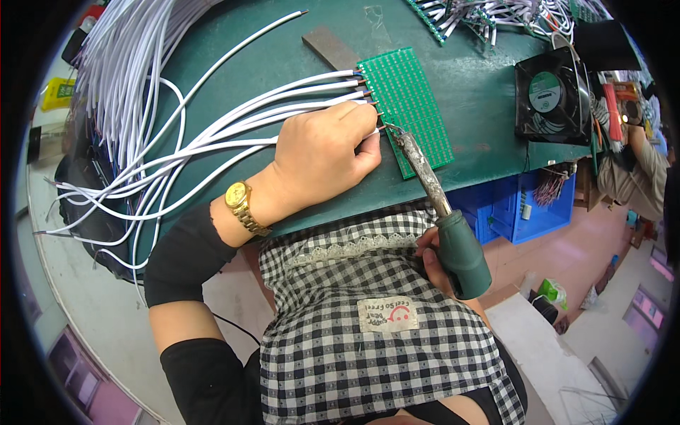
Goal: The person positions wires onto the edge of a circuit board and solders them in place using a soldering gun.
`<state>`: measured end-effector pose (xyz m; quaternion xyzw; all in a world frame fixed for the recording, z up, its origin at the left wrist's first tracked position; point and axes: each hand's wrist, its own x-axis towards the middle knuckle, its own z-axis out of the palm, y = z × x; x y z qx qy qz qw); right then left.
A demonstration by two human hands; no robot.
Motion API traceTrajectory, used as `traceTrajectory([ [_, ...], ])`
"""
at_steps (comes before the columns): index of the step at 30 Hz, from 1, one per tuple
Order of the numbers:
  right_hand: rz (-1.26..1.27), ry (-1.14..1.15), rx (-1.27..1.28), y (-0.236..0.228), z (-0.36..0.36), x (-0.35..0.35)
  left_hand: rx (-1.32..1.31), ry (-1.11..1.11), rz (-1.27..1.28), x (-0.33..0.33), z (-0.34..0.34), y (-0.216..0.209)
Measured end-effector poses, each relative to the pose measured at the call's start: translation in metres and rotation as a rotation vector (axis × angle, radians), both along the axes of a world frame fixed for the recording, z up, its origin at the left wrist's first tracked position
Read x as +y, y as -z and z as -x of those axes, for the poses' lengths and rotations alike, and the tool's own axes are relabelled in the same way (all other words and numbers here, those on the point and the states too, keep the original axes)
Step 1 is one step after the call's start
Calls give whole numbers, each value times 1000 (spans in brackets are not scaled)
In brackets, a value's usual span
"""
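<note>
My left hand (322, 145), with a gold watch on its wrist, is closed on a white cable (258, 143) whose end meets the left edge of a green circuit board (411, 106). Several other white cables (283, 83) run to that same edge, their stripped ends touching it. My right hand (433, 263) grips the green handle of a soldering iron (464, 251), mostly hidden behind it. The iron's tip touches or nearly touches the board edge, right beside my left fingertips. A flat grey-brown bar (329, 48) lies at the board's far left corner.
A thick bundle of white cables (124, 64) hangs over the bench's left side. A black fan (551, 95) stands at the right; wired boards (489, 18) are heaped at the back. Blue bins (542, 212) sit below the bench edge. Another person's arm (641, 152) is at far right.
</note>
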<state>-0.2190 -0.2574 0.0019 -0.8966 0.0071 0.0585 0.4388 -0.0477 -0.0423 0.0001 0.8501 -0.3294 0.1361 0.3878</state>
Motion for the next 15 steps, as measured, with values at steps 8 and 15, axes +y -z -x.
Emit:
traceTrajectory([
  [8, -67, 8, -9, 4, 0, 0, 12, -8, -6, -2, -2, 0],
  [15, -122, -38, -43, -2, -7, -3, 21, -13, -5, -2, -1, -1],
])
